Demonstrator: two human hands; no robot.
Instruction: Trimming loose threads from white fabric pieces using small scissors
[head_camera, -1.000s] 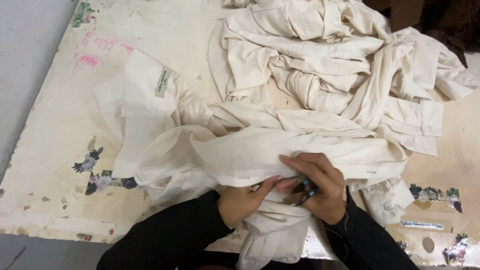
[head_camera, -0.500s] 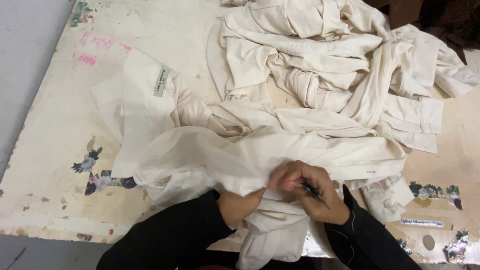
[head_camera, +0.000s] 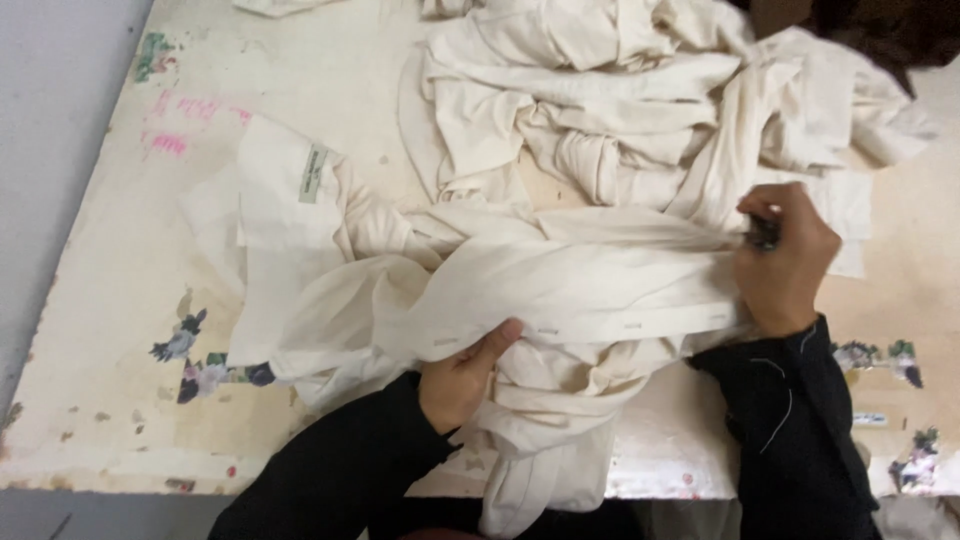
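Two bare hands in black sleeves are working a cream cotton garment (head_camera: 560, 285) that is lying stretched across the near edge of a worn, paint-stained pale wooden table (head_camera: 120, 330). The left hand (head_camera: 462, 378) is gripping the garment's lower edge, its thumb lying on top of a long flat band of cloth dotted with small buttonholes and its fingers tucked out of sight beneath. The right hand (head_camera: 785, 260) is closing into a loose fist at the band's far end, pinching the fabric together with a small dark tool (head_camera: 764, 235) whose shape is too hidden to tell. A rectangular sewn-in label (head_camera: 313, 174) is showing on a flat part of the garment to the left. Behind it, a crumpled heap of similar cream clothing (head_camera: 640, 90) is sitting farther back on the table.
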